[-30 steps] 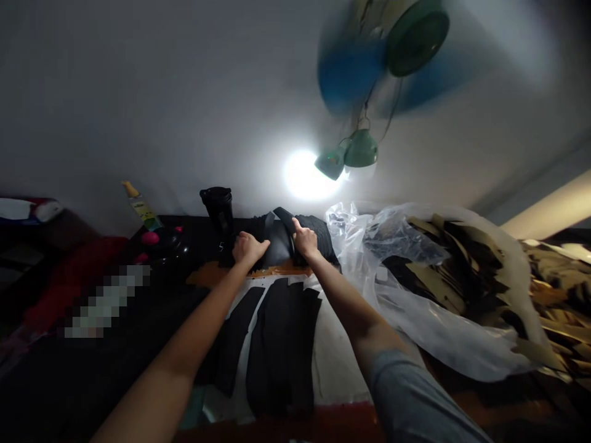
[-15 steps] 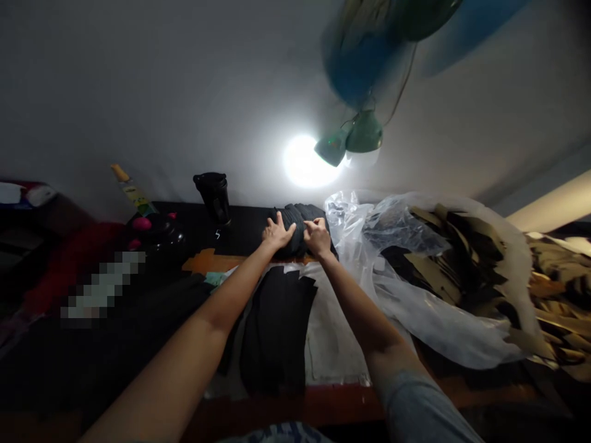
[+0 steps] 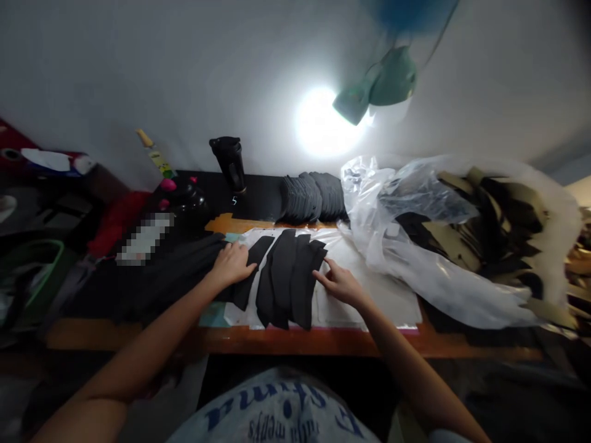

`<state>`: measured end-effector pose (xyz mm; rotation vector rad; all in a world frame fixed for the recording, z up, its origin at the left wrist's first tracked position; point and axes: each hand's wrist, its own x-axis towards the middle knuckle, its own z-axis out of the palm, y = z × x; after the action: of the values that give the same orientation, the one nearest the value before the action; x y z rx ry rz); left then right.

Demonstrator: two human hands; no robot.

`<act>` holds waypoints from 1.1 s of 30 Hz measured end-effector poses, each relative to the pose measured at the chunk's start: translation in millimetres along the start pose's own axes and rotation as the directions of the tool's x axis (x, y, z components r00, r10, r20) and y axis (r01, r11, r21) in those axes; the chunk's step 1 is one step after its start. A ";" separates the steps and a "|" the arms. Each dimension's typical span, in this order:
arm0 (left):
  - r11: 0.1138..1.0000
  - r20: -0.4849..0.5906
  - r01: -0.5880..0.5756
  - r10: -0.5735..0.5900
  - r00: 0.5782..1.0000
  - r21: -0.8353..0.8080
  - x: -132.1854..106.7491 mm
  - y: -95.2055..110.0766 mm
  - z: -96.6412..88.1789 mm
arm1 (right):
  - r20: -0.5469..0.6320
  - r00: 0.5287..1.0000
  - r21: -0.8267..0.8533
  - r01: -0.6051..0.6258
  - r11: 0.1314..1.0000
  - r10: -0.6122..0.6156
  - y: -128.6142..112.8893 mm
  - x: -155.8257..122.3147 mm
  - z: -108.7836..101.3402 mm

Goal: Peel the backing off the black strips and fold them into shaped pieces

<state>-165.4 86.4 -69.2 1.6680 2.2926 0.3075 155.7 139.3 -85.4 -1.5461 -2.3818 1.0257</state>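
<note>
Several long black cut pieces (image 3: 286, 277) lie fanned out on a white sheet (image 3: 369, 295) on the table. My left hand (image 3: 232, 264) rests on the leftmost black piece, fingers bent down onto it. My right hand (image 3: 339, 283) lies at the right edge of the fan, its fingertips touching the rightmost piece, fingers stretched out. A stack of dark grey pieces (image 3: 311, 197) stands at the back of the table, apart from both hands.
A clear plastic bag (image 3: 443, 246) full of tan and black cut pieces fills the right side. A black tumbler (image 3: 233, 163), a dark rounded thing with pink knobs (image 3: 180, 194), a green basket (image 3: 34, 271) and a lit lamp (image 3: 323, 123) are also here. The table's wooden front edge (image 3: 323, 341) runs below the pieces.
Both hands have come back from the dark grey stack at the rear to the fanned black pieces near the front. The camera has tilted down.
</note>
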 end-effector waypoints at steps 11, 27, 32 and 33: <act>0.835 -0.122 0.028 -0.113 0.986 -0.549 -11.1 40.8 19.0 | -0.094 0.983 0.639 -0.062 0.767 0.157 -5.4 -13.6 33.8; 0.596 0.264 0.240 -0.048 0.963 -0.766 -22.1 76.0 45.4 | -0.227 0.905 0.930 0.092 0.356 0.360 -32.2 15.4 60.9; 0.536 0.194 0.178 -0.028 0.981 -0.825 -29.4 81.4 53.0 | -0.309 0.864 0.950 0.258 0.178 0.398 -28.8 6.1 66.8; 0.524 0.190 0.179 -0.033 0.981 -0.833 -28.9 81.9 54.5 | -0.304 0.855 0.953 0.272 0.134 0.421 -26.3 5.0 68.0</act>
<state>-64.9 84.2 -89.5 0.9623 1.6264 1.0418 103.1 104.9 -122.8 -1.0606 -0.6804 1.4644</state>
